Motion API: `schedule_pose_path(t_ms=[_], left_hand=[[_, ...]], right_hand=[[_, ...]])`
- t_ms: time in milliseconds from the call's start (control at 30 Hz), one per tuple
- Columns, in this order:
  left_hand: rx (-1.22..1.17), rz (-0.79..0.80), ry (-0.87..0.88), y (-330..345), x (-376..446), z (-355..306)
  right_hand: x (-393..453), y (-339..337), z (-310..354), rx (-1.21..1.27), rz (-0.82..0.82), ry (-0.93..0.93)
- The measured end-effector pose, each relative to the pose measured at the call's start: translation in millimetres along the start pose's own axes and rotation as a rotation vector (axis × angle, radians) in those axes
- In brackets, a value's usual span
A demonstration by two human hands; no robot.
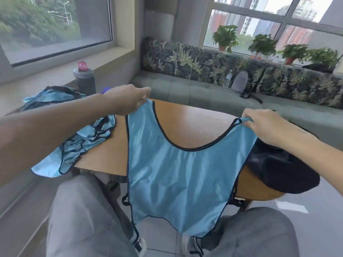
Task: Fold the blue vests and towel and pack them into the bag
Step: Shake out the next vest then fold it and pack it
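Holding: both hands kept 1 blue vest (176, 169) spread by its 2 shoulder straps above the table (193, 125), its lower half hanging over the near edge down between the person's knees.
Left hand (128, 101): fingers pinched the left strap at its top, arm stretched across the table's left side.
Right hand (267, 127): fingers curled round the right strap, clasping it just above the dark bag (285, 175).
Bag: it lay on the right end of the table, partly overhanging the edge, touching the vest's right side.
Crumpled vest (83, 145): another blue one lay bunched at the table's left edge, drooping off it.
Far pile (53, 97): more blue fabric with dark trim sat near the window ledge, beside a grey bottle (84, 80) with a pink lid.
Towel: I could not tell which item it was.
Background: a green sofa (204, 89) stood beyond the table.
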State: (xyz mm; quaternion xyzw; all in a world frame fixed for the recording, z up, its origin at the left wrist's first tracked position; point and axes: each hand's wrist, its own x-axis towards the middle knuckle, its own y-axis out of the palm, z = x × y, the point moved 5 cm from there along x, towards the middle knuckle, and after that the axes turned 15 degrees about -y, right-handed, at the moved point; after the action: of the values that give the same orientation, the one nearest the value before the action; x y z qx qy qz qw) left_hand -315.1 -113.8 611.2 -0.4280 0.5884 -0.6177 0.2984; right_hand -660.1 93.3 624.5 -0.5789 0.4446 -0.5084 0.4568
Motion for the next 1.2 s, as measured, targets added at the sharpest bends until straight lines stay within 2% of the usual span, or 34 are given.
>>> schedule_pose_path(t_ms=[133, 333, 433, 600, 767, 867, 933, 967, 1100, 1200], left_hand=[[0.032, 0.01, -0.028, 52.3, 41.0, 9.6], [0.055, 0.083, -0.038, 131.3, 86.6, 19.3], [0.046, 0.136, -0.061, 169.5, 95.3, 16.3], [0.091, 0.186, -0.108, 217.6, 91.8, 8.4], [0.088, 0.015, 0.001, 230.5, 74.3, 5.9], [0.215, -0.149, 0.198, 226.0, 55.1, 1.6], [0.243, -0.127, 0.348, 233.5, 38.3, -2.8], [0.229, -0.085, 0.361, 237.2, 31.8, -3.4], [0.116, 0.02, 0.252, 247.9, 25.8, -3.2], [0.227, 0.129, 0.239, 264.6, 28.7, -6.9]], right_hand=[[38.0, 53.8, -17.9, -0.084, 0.062, -0.033], [92.2, 138.3, -45.0, -0.011, 0.142, 0.029], [102.8, 187.0, -54.5, 0.004, 0.232, 0.081], [105.7, 241.2, -55.2, 0.054, 0.161, 0.087], [96.2, 256.3, -48.9, -0.032, 0.007, 0.133], [88.6, 253.0, -40.1, -0.091, -0.063, 0.151], [82.3, 252.6, -34.5, -0.112, -0.072, 0.147], [79.6, 253.4, -33.5, -0.119, -0.08, 0.154], [71.2, 252.8, -28.1, -0.024, -0.06, 0.202], [62.7, 258.7, -25.3, 0.071, -0.011, 0.32]])
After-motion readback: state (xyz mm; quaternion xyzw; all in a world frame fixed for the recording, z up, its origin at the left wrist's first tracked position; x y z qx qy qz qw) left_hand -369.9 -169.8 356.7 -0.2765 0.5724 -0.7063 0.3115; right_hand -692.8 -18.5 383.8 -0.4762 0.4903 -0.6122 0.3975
